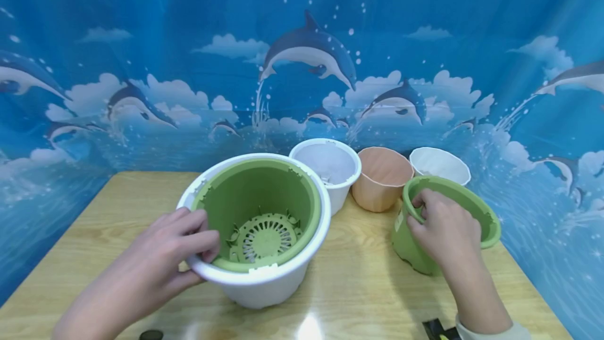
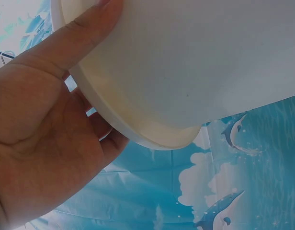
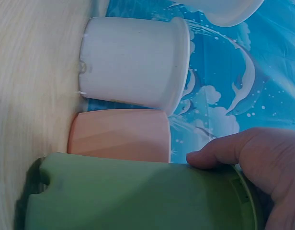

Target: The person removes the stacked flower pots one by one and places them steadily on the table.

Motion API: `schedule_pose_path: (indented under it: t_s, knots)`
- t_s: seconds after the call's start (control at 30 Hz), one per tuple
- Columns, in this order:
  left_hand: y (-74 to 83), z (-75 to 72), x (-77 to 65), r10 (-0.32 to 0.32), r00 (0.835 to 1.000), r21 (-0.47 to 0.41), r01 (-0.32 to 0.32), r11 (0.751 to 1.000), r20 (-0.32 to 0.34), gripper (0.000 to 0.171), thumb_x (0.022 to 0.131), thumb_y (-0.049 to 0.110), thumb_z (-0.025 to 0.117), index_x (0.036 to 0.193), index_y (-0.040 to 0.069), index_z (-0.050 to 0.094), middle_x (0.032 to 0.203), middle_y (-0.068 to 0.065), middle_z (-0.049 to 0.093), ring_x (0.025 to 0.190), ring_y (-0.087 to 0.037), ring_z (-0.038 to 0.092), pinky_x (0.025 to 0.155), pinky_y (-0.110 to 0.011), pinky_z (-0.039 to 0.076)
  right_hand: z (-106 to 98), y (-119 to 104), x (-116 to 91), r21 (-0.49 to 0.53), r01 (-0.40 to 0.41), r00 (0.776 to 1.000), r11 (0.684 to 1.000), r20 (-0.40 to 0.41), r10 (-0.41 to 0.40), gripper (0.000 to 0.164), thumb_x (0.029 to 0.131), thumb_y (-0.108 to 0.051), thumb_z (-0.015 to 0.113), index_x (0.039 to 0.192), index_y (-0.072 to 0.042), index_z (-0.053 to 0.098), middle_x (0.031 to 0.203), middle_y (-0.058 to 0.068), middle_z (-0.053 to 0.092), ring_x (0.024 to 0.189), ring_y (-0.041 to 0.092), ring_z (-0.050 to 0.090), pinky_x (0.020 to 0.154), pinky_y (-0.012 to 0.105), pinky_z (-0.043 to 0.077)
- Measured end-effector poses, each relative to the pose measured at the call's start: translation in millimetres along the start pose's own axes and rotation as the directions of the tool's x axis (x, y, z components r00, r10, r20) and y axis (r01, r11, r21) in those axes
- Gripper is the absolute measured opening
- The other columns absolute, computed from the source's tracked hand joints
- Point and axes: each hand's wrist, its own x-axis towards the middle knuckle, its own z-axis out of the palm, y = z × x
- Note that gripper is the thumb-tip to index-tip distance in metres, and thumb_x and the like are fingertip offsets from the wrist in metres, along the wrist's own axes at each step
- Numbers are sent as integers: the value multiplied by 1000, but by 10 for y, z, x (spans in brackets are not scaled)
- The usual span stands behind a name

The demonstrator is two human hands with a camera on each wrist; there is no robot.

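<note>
In the head view a large white pot (image 1: 264, 290) tilts toward me, with a green pot (image 1: 255, 188) nested inside it; slots show in the green pot's floor. My left hand (image 1: 174, 245) grips both rims at the near left, fingers over the edge and thumb beneath the white rim. The left wrist view shows that thumb lying along the white outer wall. At the right, my right hand (image 1: 445, 222) pinches the rim of another green pot (image 1: 412, 245), its fingers inside and thumb outside. That pot leans slightly over the table; its far side is partly hidden.
Behind stand a smaller white pot (image 1: 337, 195), a peach pot (image 1: 377, 193) and a white wavy-rimmed pot (image 1: 441, 164) in a row. They rest on a wooden table (image 1: 137, 209) against a blue dolphin curtain (image 1: 226, 4). Dark objects (image 1: 151, 335) lie at the near edge.
</note>
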Motion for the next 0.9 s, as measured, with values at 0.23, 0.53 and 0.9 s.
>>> schedule_pose_path:
  t_s: [0.23,0.53,0.9]
  knots:
    - [2,2,14,-6,1000,-3,6,1000,-19,44,66,31,86,77,37,44,83,21,35,78,-4,34,67,-23,32,80,19,27,5,45,998,999,-35,-45,22,84,-25,77,99,-16,63,82,2,62,67,23,54,48,38,37]
    - [-2,12,11,10,999,-11,-10,1000,-32,42,67,31,85,77,36,44,83,20,35,79,-3,34,68,-23,33,85,5,21,-2,28,1000,1000,-6,-28,38,82,-38,80,107,-16,62,90,6,64,78,27,58,53,41,42]
    - [-3,15,-2,5,999,-20,-6,1000,-33,41,67,32,85,78,36,45,84,20,35,80,-3,35,69,-23,34,-81,-704,-81,126,490,828,863,-377,-415,36,80,-34,83,103,-10,69,100,2,68,100,26,58,78,45,51]
